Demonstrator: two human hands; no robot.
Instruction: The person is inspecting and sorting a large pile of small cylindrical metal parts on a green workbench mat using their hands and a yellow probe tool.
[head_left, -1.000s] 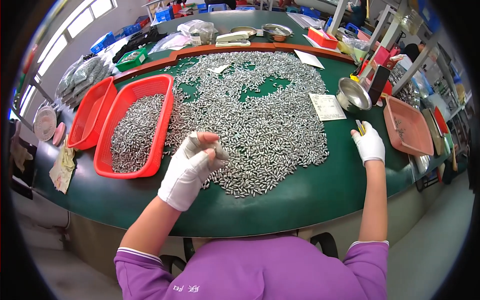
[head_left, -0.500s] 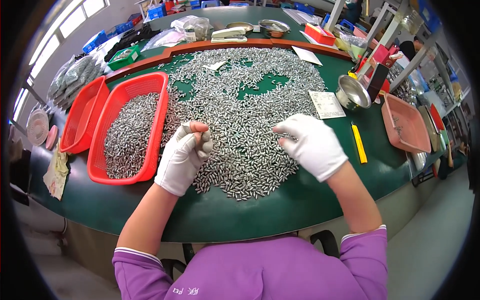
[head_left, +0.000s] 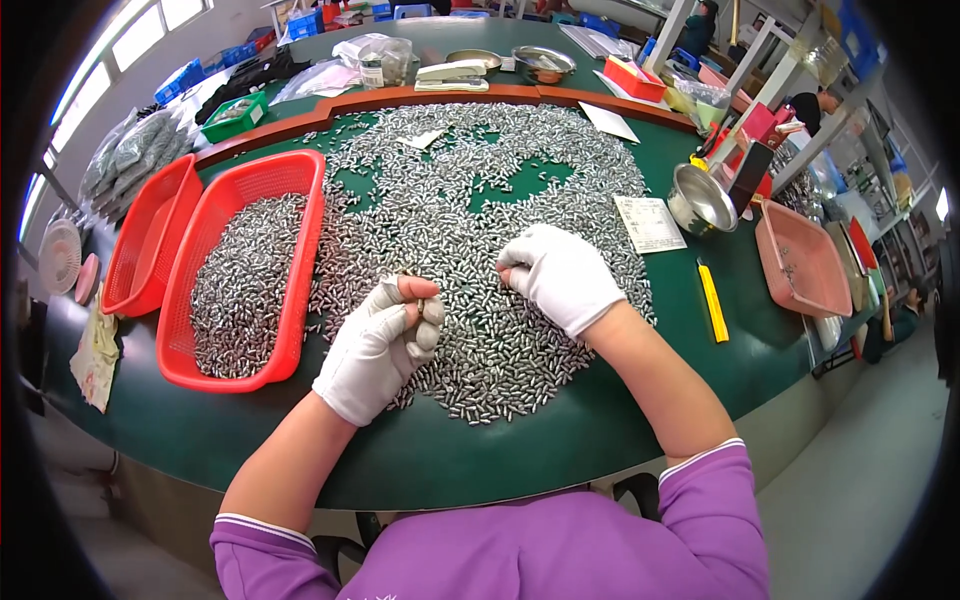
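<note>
A broad spread of small silvery, bullet-shaped metal pieces (head_left: 480,375) covers the middle of the green table (head_left: 470,465). My left hand (head_left: 370,350), in a white glove with bare fingertips, is closed in a pinch over the near left part of the spread; what lies between thumb and forefinger is too small to make out. On the right, my right hand (head_left: 565,280), also white-gloved, reaches down to the pieces with its fingers curled together. Its fingertips are partly hidden, so anything in them does not show. Left of my hands stands a red perforated basket (head_left: 308,270) heaped with the same pieces.
Another red basket (head_left: 145,240) stands farther left. A yellow cutter knife (head_left: 713,303), a paper slip (head_left: 650,225), a steel bowl (head_left: 705,200) and a pink basket (head_left: 805,260) lie to the right. A brown wooden rail (head_left: 460,97) borders the spread at the back.
My right hand has moved left and its fingers have curled onto the pieces. My left hand has shifted slightly right, still pinched. The whole view has tilted a little.
</note>
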